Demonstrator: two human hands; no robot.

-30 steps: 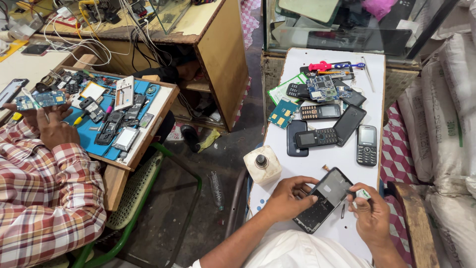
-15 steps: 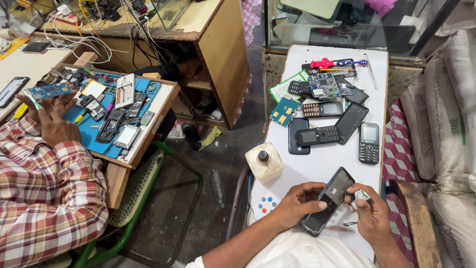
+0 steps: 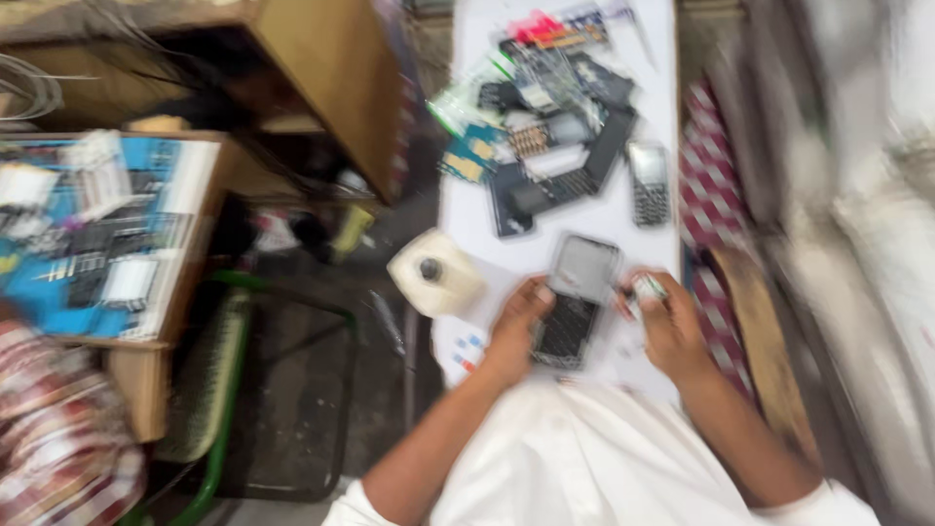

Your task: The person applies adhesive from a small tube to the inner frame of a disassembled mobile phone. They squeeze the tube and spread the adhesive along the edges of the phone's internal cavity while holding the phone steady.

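Keypad phone [image 3: 575, 304] gripped in left hand [image 3: 516, 326] fingers, right hand [image 3: 667, 326] just beside

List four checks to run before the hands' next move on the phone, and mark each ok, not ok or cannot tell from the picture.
1. Phone held: left hand is closed on its left edge. Ok.
2. Right hand has its small item in the fingers: ok. What the item is: cannot tell, blurred.
3. Phone over the white table, not off the edge: ok.
4. Bottle apart from the left hand: ok, though close.
5. Picture sharp enough to judge the phone's parts: not ok.
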